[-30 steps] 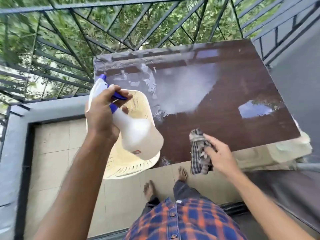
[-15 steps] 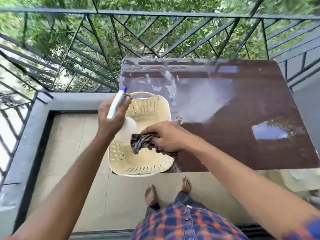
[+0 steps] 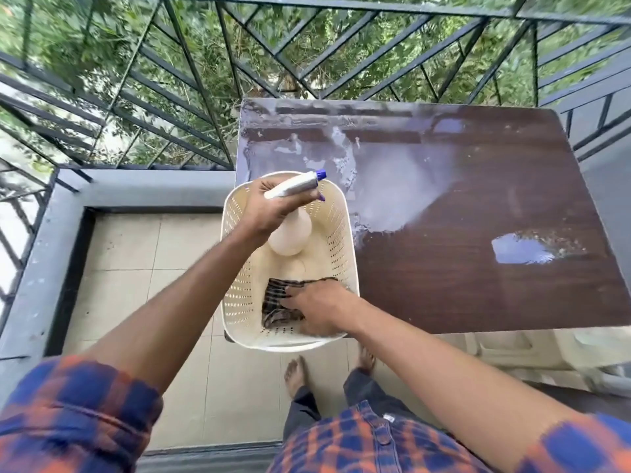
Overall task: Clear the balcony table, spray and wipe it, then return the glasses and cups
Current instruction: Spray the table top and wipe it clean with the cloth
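the left hand is wrapped around the neck of a white spray bottle, fingers closed on it just under the blue nozzle, and holds it upright inside the cream basket, its base above the basket floor. the right hand reaches into the near end of the same basket, palm down, fingers pressed onto a dark striped cloth that lies crumpled on the basket bottom; whether the fingers pinch the cloth or only press it flat i cannot tell. the basket sits at the left near corner of the brown table, part of it hanging past the table's near edge over the tiled floor. the table top is wet, with pale smears across the far left part and a shiny puddle toward the right. a black railing runs behind the table with green leaves beyond it. bare feet stand on the tiles below the basket, and both arms wear rolled plaid sleeves
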Demonstrator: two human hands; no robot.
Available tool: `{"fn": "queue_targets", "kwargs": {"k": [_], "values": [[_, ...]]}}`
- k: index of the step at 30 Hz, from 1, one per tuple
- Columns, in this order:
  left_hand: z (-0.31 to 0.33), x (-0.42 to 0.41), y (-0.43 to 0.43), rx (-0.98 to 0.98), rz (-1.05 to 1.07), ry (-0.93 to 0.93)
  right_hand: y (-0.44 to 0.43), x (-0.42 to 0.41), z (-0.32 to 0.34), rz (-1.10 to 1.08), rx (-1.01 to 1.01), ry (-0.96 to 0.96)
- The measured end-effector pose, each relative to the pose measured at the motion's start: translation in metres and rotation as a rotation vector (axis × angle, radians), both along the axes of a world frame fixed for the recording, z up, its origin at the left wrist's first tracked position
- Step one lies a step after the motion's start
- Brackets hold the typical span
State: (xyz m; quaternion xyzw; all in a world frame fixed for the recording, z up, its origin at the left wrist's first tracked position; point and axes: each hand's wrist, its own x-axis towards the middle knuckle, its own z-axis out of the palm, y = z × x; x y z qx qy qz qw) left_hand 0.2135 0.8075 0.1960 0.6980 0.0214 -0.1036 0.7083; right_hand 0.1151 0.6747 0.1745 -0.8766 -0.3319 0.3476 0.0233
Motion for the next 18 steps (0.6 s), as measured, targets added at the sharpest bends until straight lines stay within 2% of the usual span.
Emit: {"fn": "queue_targets", "kwargs": {"k": [6, 10, 13, 16, 18], "values": [[-0.019, -0.007, 0.015, 0.095, -0.15, -0.012, -0.005, 0.015, -0.005, -0.137, 0.007, 0.083], [-0.013, -0.015, 0.033, 0.217, -0.212, 0.055, -0.012, 0.018, 0.014, -0.232, 0.168, 0.076], [-0.004, -0.029, 0.054, 0.262, -0.112, 0.098, -0.029, 0.016, 0.035, -0.425, 0.366, 0.034], [0.01, -0.054, 0.075, 0.404, 0.097, -0.037, -0.048, 0.013, 0.048, -0.672, 0.585, -0.161], [0.018, -0.075, 0.085, 0.478, 0.269, -0.125, -0.059, 0.015, 0.046, -0.863, 0.652, -0.298]]}}
